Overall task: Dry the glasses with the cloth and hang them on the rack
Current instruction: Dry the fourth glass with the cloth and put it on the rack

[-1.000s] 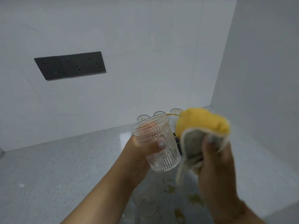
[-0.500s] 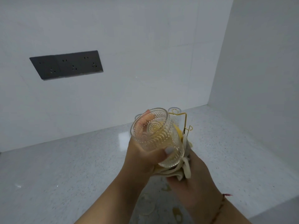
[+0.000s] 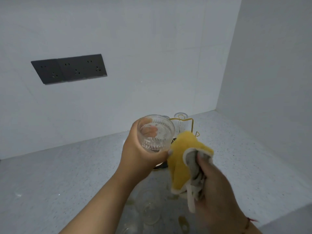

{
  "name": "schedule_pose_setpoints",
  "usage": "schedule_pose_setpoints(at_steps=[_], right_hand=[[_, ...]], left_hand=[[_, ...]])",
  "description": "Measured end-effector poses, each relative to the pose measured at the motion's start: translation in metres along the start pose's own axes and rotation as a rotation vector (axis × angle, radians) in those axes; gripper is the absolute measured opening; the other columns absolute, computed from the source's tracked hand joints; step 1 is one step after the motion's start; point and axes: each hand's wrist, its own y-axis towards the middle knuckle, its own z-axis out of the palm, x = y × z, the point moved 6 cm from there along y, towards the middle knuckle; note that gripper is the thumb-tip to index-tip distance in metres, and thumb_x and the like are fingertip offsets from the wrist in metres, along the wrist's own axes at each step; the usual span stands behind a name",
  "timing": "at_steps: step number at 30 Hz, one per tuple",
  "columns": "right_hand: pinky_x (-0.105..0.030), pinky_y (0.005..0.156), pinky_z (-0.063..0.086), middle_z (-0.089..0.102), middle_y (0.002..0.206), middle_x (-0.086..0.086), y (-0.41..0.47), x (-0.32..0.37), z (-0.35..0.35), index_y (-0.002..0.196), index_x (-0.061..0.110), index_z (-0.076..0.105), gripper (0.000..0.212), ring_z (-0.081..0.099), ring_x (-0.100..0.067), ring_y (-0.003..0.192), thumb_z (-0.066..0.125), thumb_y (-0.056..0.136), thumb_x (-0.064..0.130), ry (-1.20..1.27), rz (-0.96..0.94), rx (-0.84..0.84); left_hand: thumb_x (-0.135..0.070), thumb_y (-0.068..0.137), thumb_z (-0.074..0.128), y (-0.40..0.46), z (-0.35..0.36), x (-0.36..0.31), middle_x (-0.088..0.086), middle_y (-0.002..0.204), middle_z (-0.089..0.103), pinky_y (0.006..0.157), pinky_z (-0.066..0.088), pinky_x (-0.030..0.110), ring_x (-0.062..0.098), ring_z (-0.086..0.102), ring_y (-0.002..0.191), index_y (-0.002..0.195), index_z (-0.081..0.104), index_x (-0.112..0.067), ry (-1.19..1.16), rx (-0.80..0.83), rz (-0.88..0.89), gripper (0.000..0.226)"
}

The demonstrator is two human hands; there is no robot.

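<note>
Glass tipped toward me, cloth just off its base at four o'clock

Largest first: the counter (image 3: pixel 67 174) runs under everything; at twelve o'clock behind the hands I see the gold wire rack (image 3: pixel 190 123) with one glass already on it (image 3: pixel 180 120); my left hand (image 3: pixel 143 156) is wrapped round the ribbed glass (image 3: pixel 156 132), fingers curled on its far side, thumb near the base; its long axis points mouth-first up toward the camera; my right hand (image 3: pixel 217 186) is bunched tight on the yellow-and-grey cloth (image 3: pixel 184 159), which sits just beside the glass base, at its four o'clock; I judge the cloth hand is nearer the wiping job, the glass hand nearer the rack.
</note>
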Motion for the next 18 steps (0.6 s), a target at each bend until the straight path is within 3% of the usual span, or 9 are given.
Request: schedule_pose_setpoints(at_steps=[2,4,6,9,12,16,18], right_hand=[[-0.040,0.089,0.050,0.073,0.107,0.005,-0.002,0.024,0.002,0.107,0.024,0.069,0.048,0.068,-0.017,0.100,0.055,0.075,0.059,-0.123,-0.224,0.005],[-0.028,0.071,0.054,0.073,0.092,0.013,-0.004,0.041,0.005,0.101,0.030,0.069,0.053,0.068,-0.006,0.084,0.058,0.070,0.072,-0.420,-0.383,0.017],[-0.016,0.055,0.049,0.068,0.073,0.012,-0.004,0.050,0.013,0.093,0.029,0.066,0.048,0.063,0.000,0.065,0.055,0.071,0.070,-0.642,-0.477,0.089],[-0.008,0.064,0.047,0.069,0.083,0.017,-0.006,0.050,0.030,0.092,0.034,0.062,0.038,0.065,0.003,0.077,0.053,0.075,0.067,-0.906,-0.541,0.285],[-0.005,0.058,0.044,0.066,0.070,0.027,-0.005,0.050,0.033,0.080,0.029,0.060,0.021,0.062,0.007,0.067,0.057,0.074,0.049,-0.943,-0.496,0.361],[-0.008,0.048,0.044,0.064,0.059,0.022,0.001,0.051,0.023,0.071,0.026,0.058,0.017,0.061,0.003,0.053,0.068,0.075,0.039,-0.917,-0.539,0.153],[-0.013,0.041,0.044,0.062,0.050,0.012,0.006,0.050,0.013,0.069,0.023,0.058,0.025,0.058,-0.002,0.043,0.069,0.074,0.044,-0.831,-0.525,0.017]], left_hand=[[-0.024,0.054,0.092,-0.003,0.005,0.006,-0.033,0.102,0.062,0.071,0.049,0.008,-0.011,0.061,0.095,0.105,0.050,-0.048,0.098,0.110,-0.065,0.069],[-0.026,0.054,0.091,-0.006,0.012,0.012,-0.023,0.097,0.067,0.073,0.051,0.012,-0.008,0.063,0.090,0.107,0.053,-0.042,0.127,0.207,-0.154,0.067],[-0.026,0.055,0.091,-0.007,0.018,0.013,-0.017,0.095,0.070,0.077,0.056,0.024,-0.002,0.067,0.088,0.105,0.057,-0.039,0.136,0.306,-0.223,0.062],[-0.009,0.060,0.089,-0.005,0.026,0.007,-0.018,0.083,0.073,0.073,0.057,0.025,-0.002,0.069,0.077,0.093,0.066,-0.031,0.100,0.492,-0.261,0.045],[-0.001,0.056,0.083,-0.011,0.031,0.005,-0.002,0.088,0.074,0.079,0.060,0.031,0.010,0.070,0.082,0.097,0.071,-0.014,-0.020,0.634,-0.344,0.044],[-0.006,0.064,0.078,-0.021,0.042,0.019,0.027,0.119,0.065,0.101,0.049,0.053,0.041,0.063,0.111,0.118,0.063,-0.001,-0.244,0.714,-0.467,0.056],[-0.014,0.064,0.081,-0.028,0.043,0.025,0.034,0.126,0.057,0.101,0.045,0.059,0.046,0.061,0.110,0.127,0.057,-0.001,-0.414,0.687,-0.553,0.068]])
